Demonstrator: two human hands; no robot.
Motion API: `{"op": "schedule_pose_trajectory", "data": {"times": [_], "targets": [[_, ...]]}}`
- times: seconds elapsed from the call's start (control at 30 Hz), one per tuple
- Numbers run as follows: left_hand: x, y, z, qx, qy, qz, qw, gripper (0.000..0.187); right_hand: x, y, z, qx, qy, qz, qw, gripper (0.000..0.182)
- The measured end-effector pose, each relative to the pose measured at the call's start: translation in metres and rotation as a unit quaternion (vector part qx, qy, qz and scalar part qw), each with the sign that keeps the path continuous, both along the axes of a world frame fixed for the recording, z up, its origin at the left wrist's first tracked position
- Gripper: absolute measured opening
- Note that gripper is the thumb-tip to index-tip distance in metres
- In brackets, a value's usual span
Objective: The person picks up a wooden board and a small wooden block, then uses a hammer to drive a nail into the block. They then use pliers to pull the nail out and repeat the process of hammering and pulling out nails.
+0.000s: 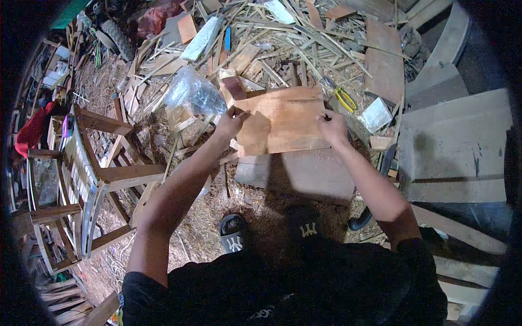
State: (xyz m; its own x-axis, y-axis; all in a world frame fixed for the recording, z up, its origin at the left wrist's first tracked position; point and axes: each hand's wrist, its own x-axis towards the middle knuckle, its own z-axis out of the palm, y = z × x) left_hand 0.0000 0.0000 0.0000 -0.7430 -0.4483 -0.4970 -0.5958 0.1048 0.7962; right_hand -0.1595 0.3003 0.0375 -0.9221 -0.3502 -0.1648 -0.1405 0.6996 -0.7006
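Head view: a thin wood sheet [293, 122] was held by its two sides, out ahead of the person's sandals [231, 233] and over the near part of a scrap pile [304, 38]. Orange-brown, roughly rectangular, slightly tilted in view. Dark streak near the upper right, shadow across the left part. Top edge looked uneven; bottom edge fairly straight, slanting a bit.

Left hand [231, 124] grasped the left edge, fingers bent in, thumb side toward the sheet. Right hand [333, 127] gripped the right edge, fingers curled. Fingertips behind the sheet were hidden; couldn't tell how far they reached.

Grey board [321, 176] lay just below the sheet in view; whether they touched, couldn't tell. Clear bag [193, 92] sat near the left hand, yellow-handled pliers [345, 100] near the right. Scraps crowded the far edge.

Most open room was the sawdust floor [201, 244] between the sandals and a wooden frame [125, 175] on the left. Right side was tighter: a dark curved tube [359, 221], then a big panel [457, 146].
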Motion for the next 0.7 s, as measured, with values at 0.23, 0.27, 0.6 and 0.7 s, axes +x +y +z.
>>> {"op": "schedule_pose_trajectory", "data": {"times": [0.23, 0.27, 0.6, 0.7], "targets": [[0.01, -0.004, 0.009, -0.007, 0.094, -0.01, 0.996, 0.028, -0.017, -0.002, 0.0, 0.025, 0.04, 0.065, 0.997, 0.043], [0.016, -0.01, 0.008, -0.076, 0.118, 0.003, 0.99, 0.03, -0.015, -0.006, 0.011, 0.04, 0.063, 0.061, 0.995, 0.047], [0.068, -0.086, 0.086, -0.383, 0.171, 0.19, 0.887, 0.025, -0.058, -0.061, -0.006, -0.011, 0.192, 0.223, 0.956, 0.057], [0.089, -0.116, 0.077, -0.411, 0.153, 0.288, 0.851, 0.025, -0.071, -0.099, 0.004, -0.028, 0.148, 0.282, 0.947, 0.06]]}}
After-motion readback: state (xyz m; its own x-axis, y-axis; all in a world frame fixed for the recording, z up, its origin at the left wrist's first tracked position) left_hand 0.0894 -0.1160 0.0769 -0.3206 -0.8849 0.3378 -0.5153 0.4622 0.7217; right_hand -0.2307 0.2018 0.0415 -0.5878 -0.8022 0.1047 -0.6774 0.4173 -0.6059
